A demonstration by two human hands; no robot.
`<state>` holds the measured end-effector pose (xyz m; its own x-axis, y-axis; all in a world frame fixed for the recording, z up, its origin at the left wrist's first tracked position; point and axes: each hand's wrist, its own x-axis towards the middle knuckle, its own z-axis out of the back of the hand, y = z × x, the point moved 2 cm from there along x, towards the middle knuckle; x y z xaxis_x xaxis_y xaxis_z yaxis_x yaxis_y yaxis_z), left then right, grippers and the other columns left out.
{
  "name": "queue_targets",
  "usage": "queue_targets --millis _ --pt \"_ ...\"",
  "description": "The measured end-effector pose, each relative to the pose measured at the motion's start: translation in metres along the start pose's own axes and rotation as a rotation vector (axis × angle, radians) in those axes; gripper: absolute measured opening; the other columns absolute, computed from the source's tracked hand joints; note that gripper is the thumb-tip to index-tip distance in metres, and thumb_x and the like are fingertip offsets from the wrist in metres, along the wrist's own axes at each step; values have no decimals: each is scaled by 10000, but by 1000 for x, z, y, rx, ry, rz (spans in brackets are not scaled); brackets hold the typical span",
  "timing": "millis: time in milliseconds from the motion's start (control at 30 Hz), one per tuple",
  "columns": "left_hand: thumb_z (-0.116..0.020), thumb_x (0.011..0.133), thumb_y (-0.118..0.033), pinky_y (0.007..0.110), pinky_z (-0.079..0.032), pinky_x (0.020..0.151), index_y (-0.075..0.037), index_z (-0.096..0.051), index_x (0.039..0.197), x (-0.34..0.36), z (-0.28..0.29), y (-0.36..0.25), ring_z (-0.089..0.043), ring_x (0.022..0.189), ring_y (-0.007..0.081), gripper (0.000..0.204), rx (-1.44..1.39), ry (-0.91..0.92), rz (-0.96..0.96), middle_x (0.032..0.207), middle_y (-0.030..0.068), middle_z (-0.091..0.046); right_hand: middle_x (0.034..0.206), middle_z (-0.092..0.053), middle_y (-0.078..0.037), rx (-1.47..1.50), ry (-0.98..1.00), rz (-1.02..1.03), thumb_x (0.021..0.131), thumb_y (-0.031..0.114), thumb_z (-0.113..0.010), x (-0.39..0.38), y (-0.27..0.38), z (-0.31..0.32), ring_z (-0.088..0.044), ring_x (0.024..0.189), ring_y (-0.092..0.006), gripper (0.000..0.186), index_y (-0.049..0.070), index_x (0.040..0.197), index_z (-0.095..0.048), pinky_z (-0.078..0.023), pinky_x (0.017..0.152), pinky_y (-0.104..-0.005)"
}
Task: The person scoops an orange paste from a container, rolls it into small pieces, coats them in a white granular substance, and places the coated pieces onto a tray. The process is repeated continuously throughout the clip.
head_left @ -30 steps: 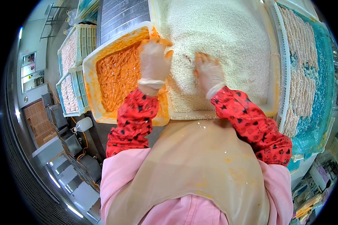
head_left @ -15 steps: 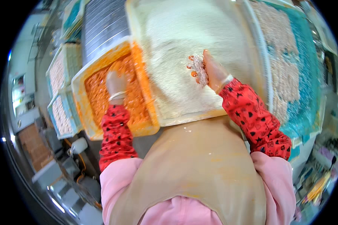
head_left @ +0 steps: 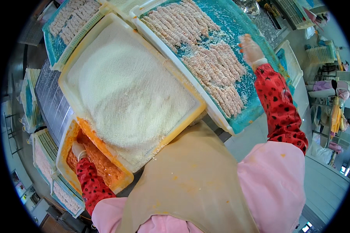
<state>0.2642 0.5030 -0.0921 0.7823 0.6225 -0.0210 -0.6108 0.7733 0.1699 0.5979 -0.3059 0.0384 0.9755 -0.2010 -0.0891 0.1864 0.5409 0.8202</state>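
My left hand (head_left: pixel 78 148), in a pale glove, is down in the wet orange mass (head_left: pixel 105 165) inside an orange-smeared tub (head_left: pixel 123 179). Its fingers are sunk out of sight or hard to make out. Over the right side of a tray lined with blue-green mesh (head_left: pixel 256 99) is my right hand (head_left: pixel 251 49), gloved too, with orange-stained fingertips. Its fingers look loosely curled and apart, and no strip shows in them. Rows of crumb-coated strips (head_left: pixel 215 70) lie on the mesh beside it.
Between my hands stands a large tub (head_left: pixel 171 141) with a heap of white crumbs (head_left: pixel 120 81). Another tray of coated strips (head_left: pixel 72 19) is at the far left. Stacked trays (head_left: pixel 54 167) stand left of the orange tub, by a grey metal surface (head_left: pixel 52 91).
My view has turned rightward. My right hand has moved from above the crumbs to the mesh tray, and the crumb-coated strip it held no longer shows in it. My left hand remains in the orange tub.
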Motion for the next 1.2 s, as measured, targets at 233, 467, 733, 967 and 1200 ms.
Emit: queue_targets --millis 233,467,733,967,1200 --pt "-574 775 -186 430 -496 732 9 -671 882 29 -22 25 -625 835 379 242 134 262 62 874 234 -642 1155 -573 -59 -96 220 263 923 323 -472 40 -43 -13 -535 1008 -151 416 29 1211 -538 -425 848 -291" --pt "-616 776 -264 380 -481 760 -44 -669 952 -5 16 21 -626 877 338 286 -321 125 0 896 203 -650 1055 -595 17 110 363 -312 885 283 -519 -19 -45 39 -527 885 -110 352 98 1175 -596 -421 787 -275" --pt "-576 840 -324 314 -470 754 -60 -652 1037 -14 121 7 -603 859 204 338 -699 98 127 983 95 -652 1141 -597 -96 -237 307 261 852 126 -559 15 -77 13 -544 1051 -167 369 -17 1192 -553 -415 914 -285" --pt "-549 902 -249 282 -483 809 45 -534 1165 -88 259 -130 -586 916 151 395 -1806 194 4 1098 81 -591 1178 -561 -123 305 652 336 924 106 -471 -116 88 -116 -524 1102 -193 334 -27 1228 -504 -392 955 -290" --pt "-583 883 -318 268 -483 775 -1 -504 1223 -114 199 -230 -609 855 162 471 -1716 740 84 1059 95 -609 989 -599 -147 -725 969 774 865 203 -516 -144 69 -310 -591 903 -284 210 34 966 -590 -480 772 -371"
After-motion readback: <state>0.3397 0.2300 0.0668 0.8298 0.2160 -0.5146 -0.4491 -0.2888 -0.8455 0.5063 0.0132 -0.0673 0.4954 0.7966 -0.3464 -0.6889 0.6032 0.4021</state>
